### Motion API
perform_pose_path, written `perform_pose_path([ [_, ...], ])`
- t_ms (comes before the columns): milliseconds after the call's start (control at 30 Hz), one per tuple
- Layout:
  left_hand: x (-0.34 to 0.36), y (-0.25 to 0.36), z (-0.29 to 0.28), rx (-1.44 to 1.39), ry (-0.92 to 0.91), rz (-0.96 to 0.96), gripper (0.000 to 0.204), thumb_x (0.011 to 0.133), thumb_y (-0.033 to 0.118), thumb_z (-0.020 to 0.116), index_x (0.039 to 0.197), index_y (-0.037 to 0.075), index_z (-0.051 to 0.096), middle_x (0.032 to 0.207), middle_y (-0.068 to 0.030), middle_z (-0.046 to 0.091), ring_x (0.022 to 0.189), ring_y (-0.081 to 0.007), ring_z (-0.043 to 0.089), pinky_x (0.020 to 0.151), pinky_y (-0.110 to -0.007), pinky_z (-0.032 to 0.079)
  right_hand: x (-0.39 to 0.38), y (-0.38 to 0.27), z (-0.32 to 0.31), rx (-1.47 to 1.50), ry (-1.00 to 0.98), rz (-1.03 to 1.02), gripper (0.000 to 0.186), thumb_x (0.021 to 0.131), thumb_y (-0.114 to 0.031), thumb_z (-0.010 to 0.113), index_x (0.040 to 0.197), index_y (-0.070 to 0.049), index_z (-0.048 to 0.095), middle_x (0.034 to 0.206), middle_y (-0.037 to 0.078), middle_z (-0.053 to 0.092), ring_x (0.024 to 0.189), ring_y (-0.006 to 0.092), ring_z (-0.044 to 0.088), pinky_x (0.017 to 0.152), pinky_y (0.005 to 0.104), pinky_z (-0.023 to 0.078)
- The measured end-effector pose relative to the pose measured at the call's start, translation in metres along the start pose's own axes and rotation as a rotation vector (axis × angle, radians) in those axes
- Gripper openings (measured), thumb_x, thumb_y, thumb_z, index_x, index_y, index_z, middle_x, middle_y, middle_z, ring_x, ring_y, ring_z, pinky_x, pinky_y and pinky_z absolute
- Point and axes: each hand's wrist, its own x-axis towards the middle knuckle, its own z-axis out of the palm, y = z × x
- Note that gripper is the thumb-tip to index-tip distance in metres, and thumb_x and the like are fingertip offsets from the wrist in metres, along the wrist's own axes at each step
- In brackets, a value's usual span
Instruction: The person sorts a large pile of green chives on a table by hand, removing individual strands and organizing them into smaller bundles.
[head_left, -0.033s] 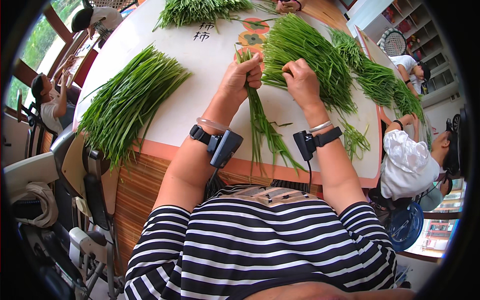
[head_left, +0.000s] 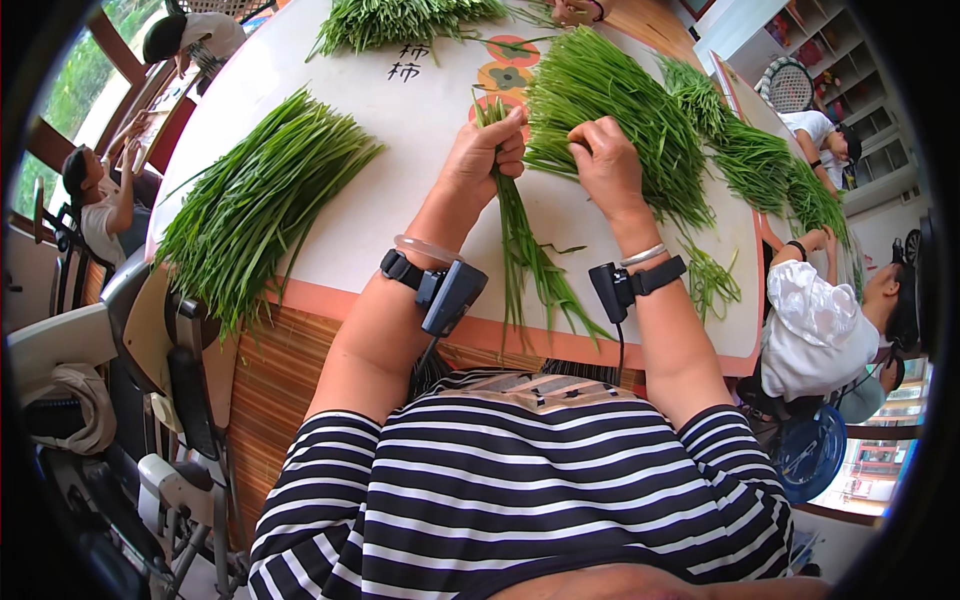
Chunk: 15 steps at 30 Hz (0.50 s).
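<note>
My left hand [head_left: 484,150] is closed around a small bunch of Chinese chives [head_left: 517,232]. The pale stem ends poke up above my fist, and the long green leaves hang toward the near table edge. My right hand [head_left: 607,165] is pinched in front of the big pile of chives [head_left: 610,100]; whatever its fingertips hold is too small to make out. On the left side of the table lies another thick heap of chives [head_left: 270,200], its leaf tips drooping over the edge. A few loose stalks [head_left: 712,283] are scattered near my right wrist.
The white table [head_left: 400,240] has an orange border. More chives [head_left: 400,22] lie at its far side, by another person's hand [head_left: 578,12]. People sit at the left and right, with chives [head_left: 757,165] along the right. A chair [head_left: 150,340] stands at lower left.
My right hand has shifted very slightly to the right, its fingers still pinched. The left hand and its bunch of chives look the same.
</note>
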Motion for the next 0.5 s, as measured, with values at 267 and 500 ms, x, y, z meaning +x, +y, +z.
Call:
perform_pose_path([
  [267, -0.006, -0.011, 0.019, 0.319, 0.113, 0.071, 0.014, 0.087, 0.015, 0.071, 0.098, 0.007, 0.066, 0.063, 0.0071, 0.046, 0.051, -0.0044, 0.038, 0.046, -0.022, 0.032, 0.006, -0.018, -0.009, 0.284, 0.102, 0.053, 0.008, 0.083, -0.003, 0.068, 0.088, -0.003, 0.062, 0.085, 0.01, 0.063, 0.071, 0.0251, 0.062, 0.062, 0.0342, 0.05],
  [500, -0.004, -0.016, 0.012, 0.319, 0.144, 0.153, 0.021, 0.087, 0.015, 0.072, 0.104, 0.003, 0.068, 0.073, 0.0031, 0.056, 0.057, -0.0056, 0.043, 0.049, -0.021, 0.036, 0.003, -0.04, -0.007, 0.405, 0.047, 0.082, 0.011, 0.082, -0.001, 0.071, 0.088, 0.0, 0.062, 0.078, 0.005, 0.063, 0.056, 0.0109, 0.053, 0.052, 0.0257, 0.043],
])
